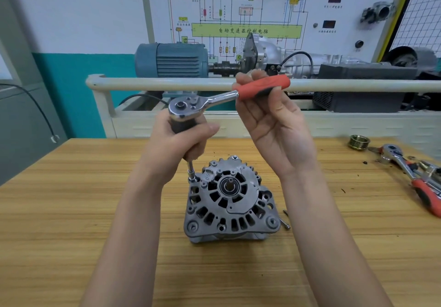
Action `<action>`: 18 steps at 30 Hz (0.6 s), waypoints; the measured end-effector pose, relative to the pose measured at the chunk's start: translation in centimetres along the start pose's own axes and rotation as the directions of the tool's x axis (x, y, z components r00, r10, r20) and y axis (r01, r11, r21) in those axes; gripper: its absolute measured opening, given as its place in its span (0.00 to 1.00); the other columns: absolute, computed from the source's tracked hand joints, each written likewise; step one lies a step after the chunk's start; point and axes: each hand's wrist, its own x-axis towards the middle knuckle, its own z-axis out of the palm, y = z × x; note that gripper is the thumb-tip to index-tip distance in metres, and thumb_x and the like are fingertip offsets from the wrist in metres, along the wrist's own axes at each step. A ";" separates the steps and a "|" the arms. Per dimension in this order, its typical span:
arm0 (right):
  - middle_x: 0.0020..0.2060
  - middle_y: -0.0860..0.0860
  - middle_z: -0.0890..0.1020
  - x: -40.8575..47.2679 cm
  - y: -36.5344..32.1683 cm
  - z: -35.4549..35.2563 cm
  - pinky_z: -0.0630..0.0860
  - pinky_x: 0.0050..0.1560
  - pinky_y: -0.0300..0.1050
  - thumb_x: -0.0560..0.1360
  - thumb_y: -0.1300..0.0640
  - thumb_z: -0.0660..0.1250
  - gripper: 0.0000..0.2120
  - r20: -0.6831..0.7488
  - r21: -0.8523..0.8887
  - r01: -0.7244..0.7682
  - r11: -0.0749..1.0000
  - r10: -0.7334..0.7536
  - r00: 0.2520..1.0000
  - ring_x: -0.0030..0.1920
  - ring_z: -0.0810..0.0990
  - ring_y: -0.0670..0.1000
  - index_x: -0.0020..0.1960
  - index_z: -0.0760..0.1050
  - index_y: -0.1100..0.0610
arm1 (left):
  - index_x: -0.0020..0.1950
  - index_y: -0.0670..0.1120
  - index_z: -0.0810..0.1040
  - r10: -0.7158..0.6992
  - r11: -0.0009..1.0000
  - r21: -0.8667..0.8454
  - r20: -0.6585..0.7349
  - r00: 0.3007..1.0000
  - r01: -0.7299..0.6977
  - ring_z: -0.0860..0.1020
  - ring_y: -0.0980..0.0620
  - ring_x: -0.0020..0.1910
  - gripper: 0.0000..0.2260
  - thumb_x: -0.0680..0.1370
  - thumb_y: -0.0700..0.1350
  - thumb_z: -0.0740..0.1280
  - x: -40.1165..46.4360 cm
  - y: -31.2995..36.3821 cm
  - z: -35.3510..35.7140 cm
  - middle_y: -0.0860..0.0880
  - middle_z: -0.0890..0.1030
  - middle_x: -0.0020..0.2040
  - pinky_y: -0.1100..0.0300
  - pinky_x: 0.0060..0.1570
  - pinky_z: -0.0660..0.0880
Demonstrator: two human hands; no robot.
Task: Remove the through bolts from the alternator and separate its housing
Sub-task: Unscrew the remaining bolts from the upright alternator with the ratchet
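Fingers of the right hand (269,115) are pinching the ratchet (229,96) handle at upper centre. Left hand (183,139) is gripping the extension, its socket (192,175) sitting on the alternator (229,199) below.

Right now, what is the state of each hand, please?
Left hand: grips the dark extension bar below the chrome ratchet head.
Right hand: holds the red ratchet handle with its fingertips.

Grey cast-metal alternator (230,199) centre on wooden table (71,199); loose steel bolts (285,220) just right; red-handled spare ratchet (415,175) far right.
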 end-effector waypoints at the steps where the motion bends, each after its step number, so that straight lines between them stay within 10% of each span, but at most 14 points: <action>1: 0.53 0.58 0.83 -0.1 -0.2 0.0 0.78 0.55 0.46 0.72 0.59 0.67 0.13 0.052 -0.023 0.013 1.000 -0.012 0.999 0.54 0.82 0.55 0.54 0.80 0.63 | 0.26 0.51 0.70 -0.005 1.000 -0.011 -0.026 1.000 0.005 0.60 0.51 0.19 0.13 0.68 0.46 0.69 0.0 0.0 -0.1 0.54 0.66 0.20 0.65 0.24 0.61; 8: 0.48 0.51 0.85 -0.8 -1.1 0.9 0.78 0.53 0.45 0.63 0.54 0.77 0.14 0.246 -0.387 0.233 0.892 -0.144 0.959 0.54 0.82 0.52 0.49 0.83 0.53 | 0.24 0.51 0.62 -0.002 0.999 0.042 -0.560 0.828 0.031 0.58 0.53 0.23 0.18 0.70 0.42 0.67 0.8 -0.4 1.8 0.53 0.61 0.22 0.60 0.26 0.56; 13: 0.53 0.58 0.83 -0.1 -0.4 0.4 0.79 0.53 0.44 0.73 0.58 0.64 0.14 -0.037 -0.061 0.040 0.997 -0.042 0.998 0.54 0.83 0.54 0.56 0.77 0.63 | 0.27 0.49 0.71 0.070 0.996 0.074 -0.180 0.981 -0.058 0.62 0.51 0.21 0.12 0.68 0.46 0.70 0.1 0.0 0.9 0.52 0.67 0.21 0.62 0.24 0.61; 18: 0.53 0.59 0.83 -0.2 -0.5 0.3 0.78 0.56 0.47 0.72 0.59 0.67 0.14 0.049 -0.029 -0.006 1.000 0.007 0.999 0.55 0.82 0.55 0.56 0.79 0.64 | 0.26 0.51 0.70 0.039 0.999 -0.027 -0.015 0.999 -0.039 0.59 0.52 0.18 0.13 0.70 0.46 0.68 -0.1 0.4 -0.1 0.54 0.65 0.20 0.64 0.24 0.60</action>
